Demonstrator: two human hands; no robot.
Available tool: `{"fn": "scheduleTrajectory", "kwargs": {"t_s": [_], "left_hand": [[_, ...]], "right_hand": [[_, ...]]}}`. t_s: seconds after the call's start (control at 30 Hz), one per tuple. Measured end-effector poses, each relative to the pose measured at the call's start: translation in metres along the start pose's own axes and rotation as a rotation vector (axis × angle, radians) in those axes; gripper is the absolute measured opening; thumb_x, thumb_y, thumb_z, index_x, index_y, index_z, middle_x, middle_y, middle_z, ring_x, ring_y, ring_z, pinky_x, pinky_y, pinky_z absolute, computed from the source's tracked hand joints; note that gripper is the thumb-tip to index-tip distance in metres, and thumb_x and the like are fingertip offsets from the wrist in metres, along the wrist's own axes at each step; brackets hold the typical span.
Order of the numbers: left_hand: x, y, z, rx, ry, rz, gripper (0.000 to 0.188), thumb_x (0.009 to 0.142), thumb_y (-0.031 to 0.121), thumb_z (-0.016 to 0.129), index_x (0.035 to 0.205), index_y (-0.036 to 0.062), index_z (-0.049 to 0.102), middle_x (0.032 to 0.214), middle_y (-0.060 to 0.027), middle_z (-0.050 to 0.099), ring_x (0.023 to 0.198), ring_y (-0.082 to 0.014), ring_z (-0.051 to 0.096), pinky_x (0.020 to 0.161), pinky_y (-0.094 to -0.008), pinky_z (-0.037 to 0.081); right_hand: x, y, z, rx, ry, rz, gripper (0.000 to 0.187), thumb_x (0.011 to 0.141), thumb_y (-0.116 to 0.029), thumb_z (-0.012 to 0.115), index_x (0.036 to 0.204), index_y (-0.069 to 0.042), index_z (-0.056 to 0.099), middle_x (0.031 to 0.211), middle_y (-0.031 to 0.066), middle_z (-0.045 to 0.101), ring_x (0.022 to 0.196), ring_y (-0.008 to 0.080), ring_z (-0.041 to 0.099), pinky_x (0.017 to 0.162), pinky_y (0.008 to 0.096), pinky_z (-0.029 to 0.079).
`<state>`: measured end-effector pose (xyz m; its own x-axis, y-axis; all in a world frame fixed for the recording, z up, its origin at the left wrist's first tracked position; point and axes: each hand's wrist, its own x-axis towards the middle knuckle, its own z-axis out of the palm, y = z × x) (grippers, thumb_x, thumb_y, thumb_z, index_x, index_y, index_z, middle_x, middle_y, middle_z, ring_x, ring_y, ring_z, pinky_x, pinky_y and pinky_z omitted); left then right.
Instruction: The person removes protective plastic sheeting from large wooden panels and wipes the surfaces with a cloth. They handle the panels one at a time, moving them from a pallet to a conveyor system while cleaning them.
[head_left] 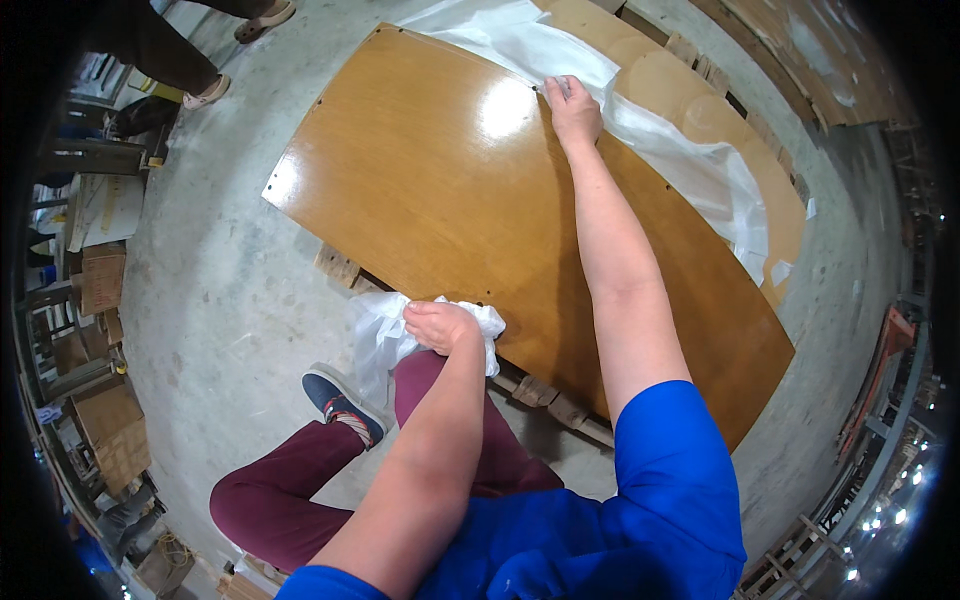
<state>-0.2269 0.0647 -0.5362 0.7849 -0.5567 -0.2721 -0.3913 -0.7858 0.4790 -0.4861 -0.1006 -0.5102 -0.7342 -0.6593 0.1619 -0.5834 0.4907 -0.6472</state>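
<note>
A large glossy brown wooden panel (430, 160), with small dark holes along its edges, lies flat in front of me on a pallet. My left hand (443, 325) is closed on a crumpled, thin white sheet (375, 335) at the panel's near edge, just above my knee. Stretched across the panel, my right hand (573, 108) has its fingers curled together at the far edge, beside a dark hole. What those fingers hold, if anything, is too small to make out.
White wrapping (690, 150) and brown board (660, 75) lie beyond the panel's far edge. Pallet wood (540, 390) shows under the near side. Another person's legs (175, 50) stand at upper left. Cardboard boxes (105, 275) line the left side.
</note>
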Motion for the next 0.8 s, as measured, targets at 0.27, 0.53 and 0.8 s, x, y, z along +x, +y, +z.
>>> {"fn": "scheduleTrajectory", "kwargs": {"t_s": [0.27, 0.53, 0.8], "left_hand": [[-0.003, 0.005, -0.004, -0.025, -0.027, 0.015, 0.046, 0.096, 0.032, 0.022, 0.112, -0.0023, 0.049, 0.111, -0.0230, 0.051, 0.105, -0.0387, 0.047, 0.091, -0.0452, 0.036], [0.001, -0.001, -0.002, -0.002, -0.020, 0.085, 0.045, 0.096, 0.031, 0.021, 0.107, -0.0033, 0.049, 0.105, -0.0245, 0.053, 0.100, -0.0406, 0.048, 0.087, -0.0474, 0.037], [-0.005, 0.000, 0.001, 0.059, 0.001, 0.087, 0.046, 0.095, 0.031, 0.022, 0.106, -0.0041, 0.051, 0.103, -0.0247, 0.055, 0.095, -0.0413, 0.052, 0.084, -0.0496, 0.040]], "right_hand": [[0.001, -0.001, -0.001, -0.074, -0.018, -0.019, 0.037, 0.084, -0.048, 0.050, 0.098, -0.016, 0.062, 0.088, 0.0121, 0.067, 0.084, 0.0332, 0.063, 0.071, 0.0427, 0.049], [-0.016, 0.015, -0.018, -0.001, 0.072, 0.000, 0.036, 0.084, -0.047, 0.050, 0.090, -0.013, 0.062, 0.086, 0.0117, 0.066, 0.083, 0.0342, 0.062, 0.070, 0.0433, 0.049], [-0.039, 0.067, -0.065, 0.023, 0.143, 0.061, 0.037, 0.084, -0.046, 0.052, 0.091, -0.011, 0.062, 0.081, 0.0152, 0.065, 0.078, 0.0357, 0.062, 0.067, 0.0441, 0.048]]}}
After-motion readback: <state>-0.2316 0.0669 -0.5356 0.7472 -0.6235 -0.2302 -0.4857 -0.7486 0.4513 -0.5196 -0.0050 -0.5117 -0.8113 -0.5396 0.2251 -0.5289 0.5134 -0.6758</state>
